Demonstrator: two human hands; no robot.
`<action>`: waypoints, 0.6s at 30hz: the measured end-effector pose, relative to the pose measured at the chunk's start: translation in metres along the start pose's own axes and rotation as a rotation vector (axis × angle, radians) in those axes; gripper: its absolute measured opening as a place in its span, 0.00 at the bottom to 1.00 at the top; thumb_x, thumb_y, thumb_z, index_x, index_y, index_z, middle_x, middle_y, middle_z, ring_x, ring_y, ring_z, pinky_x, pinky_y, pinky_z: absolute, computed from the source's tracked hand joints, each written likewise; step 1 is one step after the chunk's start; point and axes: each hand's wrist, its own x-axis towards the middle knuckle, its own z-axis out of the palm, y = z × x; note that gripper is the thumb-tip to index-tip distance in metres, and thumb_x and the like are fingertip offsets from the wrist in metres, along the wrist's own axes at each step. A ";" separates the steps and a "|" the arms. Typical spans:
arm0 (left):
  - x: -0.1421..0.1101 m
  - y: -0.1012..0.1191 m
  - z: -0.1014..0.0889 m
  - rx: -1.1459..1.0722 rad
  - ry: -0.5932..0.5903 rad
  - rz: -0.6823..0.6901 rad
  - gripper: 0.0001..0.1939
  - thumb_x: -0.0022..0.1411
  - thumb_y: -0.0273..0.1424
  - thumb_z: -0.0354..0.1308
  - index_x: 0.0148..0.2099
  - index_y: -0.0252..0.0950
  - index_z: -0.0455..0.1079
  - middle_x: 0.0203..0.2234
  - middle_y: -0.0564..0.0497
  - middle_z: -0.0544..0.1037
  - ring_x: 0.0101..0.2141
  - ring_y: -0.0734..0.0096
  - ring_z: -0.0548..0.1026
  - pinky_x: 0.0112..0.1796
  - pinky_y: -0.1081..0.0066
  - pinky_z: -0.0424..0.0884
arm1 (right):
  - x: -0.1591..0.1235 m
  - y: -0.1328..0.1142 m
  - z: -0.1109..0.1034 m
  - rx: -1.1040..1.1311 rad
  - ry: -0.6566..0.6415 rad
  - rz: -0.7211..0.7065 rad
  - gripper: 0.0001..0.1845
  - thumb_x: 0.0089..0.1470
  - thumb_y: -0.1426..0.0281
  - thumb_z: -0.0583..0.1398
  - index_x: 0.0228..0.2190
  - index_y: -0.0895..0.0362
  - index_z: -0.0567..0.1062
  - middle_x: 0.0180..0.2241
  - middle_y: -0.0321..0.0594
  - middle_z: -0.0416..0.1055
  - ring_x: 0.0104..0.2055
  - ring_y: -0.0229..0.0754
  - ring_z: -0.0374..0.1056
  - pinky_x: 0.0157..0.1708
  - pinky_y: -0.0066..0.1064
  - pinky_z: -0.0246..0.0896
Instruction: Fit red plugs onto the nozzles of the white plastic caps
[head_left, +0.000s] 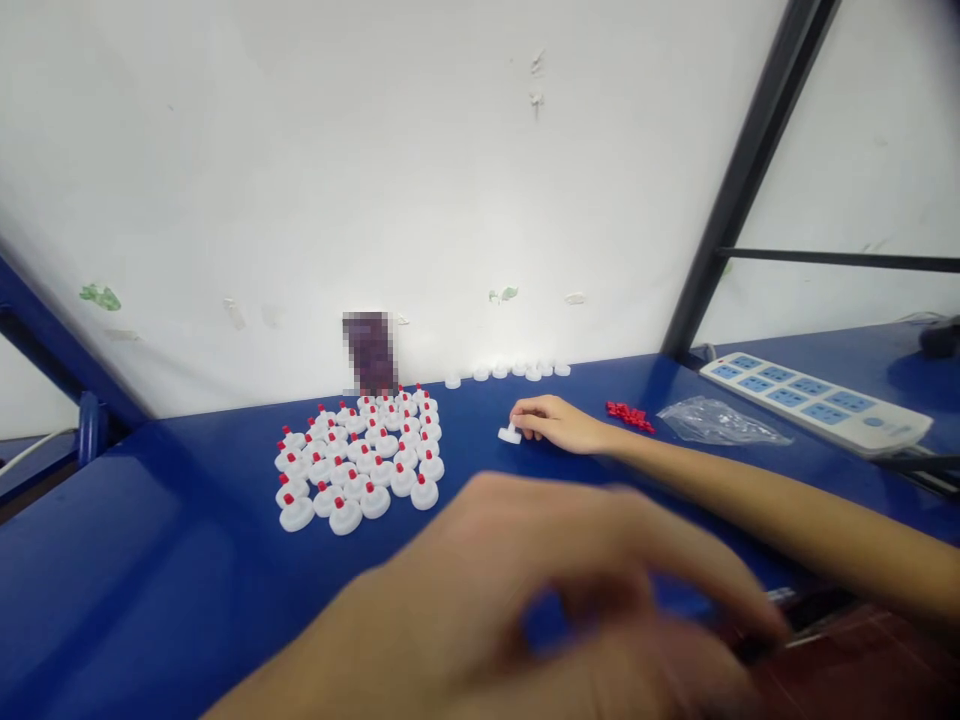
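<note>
My right hand is closed in a pinch on the narrow nozzle of a white plastic bottle cap, which stands upright on or just over the blue table. No red tip shows on this cap; the fingers partly cover its top. Large and blurred in the foreground, my left hand is over the near table edge with its fingers bent and apart. Nothing shows in it. To the left stand many white caps with red tips, packed close together. A small pile of red tips lies right of my right hand.
Along the wall is a row of white caps without visible red tips. A clear plastic bag and a white power strip lie on the right. A pixelated dark object leans at the wall. Dark metal posts frame the table.
</note>
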 end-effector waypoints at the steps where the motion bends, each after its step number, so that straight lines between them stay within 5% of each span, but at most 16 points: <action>1: 0.011 -0.004 -0.009 0.004 -0.063 0.025 0.09 0.63 0.38 0.58 0.44 0.50 0.78 0.24 0.55 0.75 0.26 0.70 0.72 0.28 0.72 0.69 | -0.003 -0.005 -0.002 0.010 0.011 -0.017 0.15 0.62 0.63 0.52 0.33 0.59 0.74 0.27 0.37 0.71 0.30 0.39 0.67 0.33 0.29 0.61; 5: 0.039 -0.063 -0.022 0.124 0.095 -0.009 0.16 0.70 0.34 0.50 0.57 0.41 0.67 0.26 0.55 0.69 0.23 0.72 0.67 0.24 0.73 0.63 | -0.021 -0.028 -0.002 0.029 0.074 -0.112 0.15 0.63 0.62 0.53 0.32 0.58 0.74 0.28 0.37 0.71 0.30 0.39 0.64 0.33 0.30 0.59; 9: 0.034 -0.117 0.001 0.120 0.285 -0.060 0.18 0.70 0.34 0.48 0.60 0.39 0.59 0.30 0.56 0.66 0.22 0.76 0.64 0.24 0.75 0.61 | -0.038 -0.042 0.003 0.000 0.062 -0.233 0.16 0.65 0.62 0.53 0.35 0.58 0.75 0.26 0.35 0.69 0.27 0.37 0.62 0.30 0.28 0.57; 13: 0.027 -0.136 0.019 0.036 0.202 -0.117 0.17 0.72 0.39 0.48 0.59 0.40 0.62 0.33 0.54 0.68 0.25 0.74 0.69 0.27 0.73 0.67 | -0.044 -0.044 0.005 -0.004 0.051 -0.297 0.16 0.68 0.64 0.50 0.39 0.57 0.74 0.29 0.37 0.71 0.28 0.36 0.64 0.32 0.28 0.59; 18: 0.035 -0.149 0.016 -0.107 0.161 -0.227 0.23 0.68 0.41 0.54 0.60 0.37 0.61 0.27 0.55 0.70 0.20 0.75 0.70 0.23 0.73 0.69 | -0.045 -0.044 0.009 0.113 -0.003 -0.272 0.15 0.68 0.64 0.50 0.36 0.57 0.73 0.31 0.37 0.72 0.33 0.38 0.67 0.38 0.30 0.61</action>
